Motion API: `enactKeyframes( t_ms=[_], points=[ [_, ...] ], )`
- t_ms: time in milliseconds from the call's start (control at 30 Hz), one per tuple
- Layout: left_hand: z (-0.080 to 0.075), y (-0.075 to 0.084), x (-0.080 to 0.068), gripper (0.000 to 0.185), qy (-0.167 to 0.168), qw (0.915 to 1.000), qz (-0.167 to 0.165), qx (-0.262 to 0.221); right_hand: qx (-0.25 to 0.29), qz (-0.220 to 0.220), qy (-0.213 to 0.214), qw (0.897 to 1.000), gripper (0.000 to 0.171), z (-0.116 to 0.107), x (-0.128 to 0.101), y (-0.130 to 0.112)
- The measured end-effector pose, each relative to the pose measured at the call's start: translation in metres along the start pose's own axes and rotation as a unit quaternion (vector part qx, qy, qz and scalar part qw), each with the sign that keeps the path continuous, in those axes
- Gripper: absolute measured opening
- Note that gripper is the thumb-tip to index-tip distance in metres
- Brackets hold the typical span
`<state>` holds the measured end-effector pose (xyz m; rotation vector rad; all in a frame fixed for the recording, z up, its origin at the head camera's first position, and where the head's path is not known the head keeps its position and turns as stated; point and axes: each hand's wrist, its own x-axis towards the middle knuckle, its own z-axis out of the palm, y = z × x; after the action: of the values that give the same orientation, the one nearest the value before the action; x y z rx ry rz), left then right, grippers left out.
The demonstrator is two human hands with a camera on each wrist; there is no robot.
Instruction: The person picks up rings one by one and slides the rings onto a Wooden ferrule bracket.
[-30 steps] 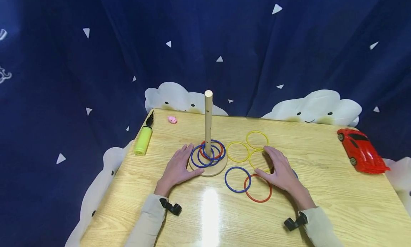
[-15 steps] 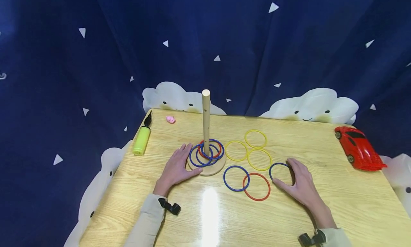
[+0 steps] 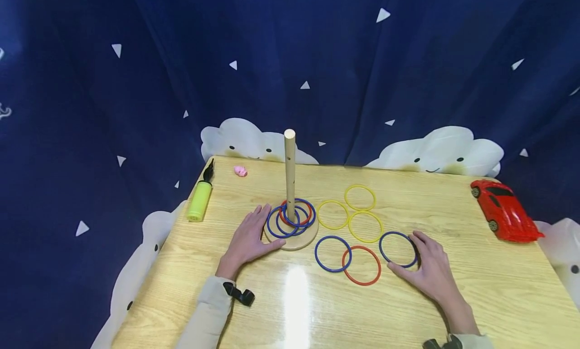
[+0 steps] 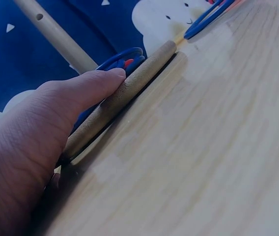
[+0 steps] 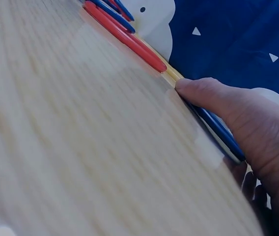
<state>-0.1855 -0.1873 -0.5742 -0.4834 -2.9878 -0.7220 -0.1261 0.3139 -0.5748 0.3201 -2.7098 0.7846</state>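
A wooden peg stand has an upright pole on a round base, with blue and red rings around the pole's foot. My left hand holds the base at its left and near side; the thumb lies along the rim in the left wrist view. To the right, my right hand curves around the right side of a blue ring. Its thumb is at the ring's near edge, its fingers at the right edge. The right wrist view shows the thumb on one end of this ring.
Three yellow rings lie right of the stand. Nearer, another blue ring overlaps a red ring. A red toy car sits at the right, a green pump and a pink pig at the left. A dark curtain hangs behind.
My right hand has moved right from over the yellow rings, uncovering them, and come to the rightmost blue ring. The left hand has stayed at the stand's base.
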Motion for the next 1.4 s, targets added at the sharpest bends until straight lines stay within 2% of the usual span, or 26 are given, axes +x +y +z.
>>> enactKeyframes(
  t_ms=[433, 600, 833, 1400],
  points=[
    [0.0015, -0.0003, -0.0010, 0.119, 0.013, 0.9999, 0.007, -0.004, -0.004, 0.002, 0.014, 1.000, 0.095, 0.0018, -0.0011, 0.0008],
    [0.0009, -0.0005, -0.0005, 0.119, 0.008, 1.0000, 0.003, -0.003, -0.015, 0.003, 0.026, 1.000, 0.093, 0.0013, -0.0005, -0.0002],
    [0.0015, -0.0013, 0.0001, 0.118, 0.009, 0.9999, 0.006, 0.000, 0.006, 0.002, 0.047, 0.999, 0.087, 0.0010, -0.0008, -0.0005],
    [-0.0005, 0.0009, -0.0020, 0.119, 0.005, 0.9999, 0.001, -0.009, 0.024, 0.016, 0.052, 0.998, 0.085, 0.0003, -0.0022, 0.0007]
  ],
)
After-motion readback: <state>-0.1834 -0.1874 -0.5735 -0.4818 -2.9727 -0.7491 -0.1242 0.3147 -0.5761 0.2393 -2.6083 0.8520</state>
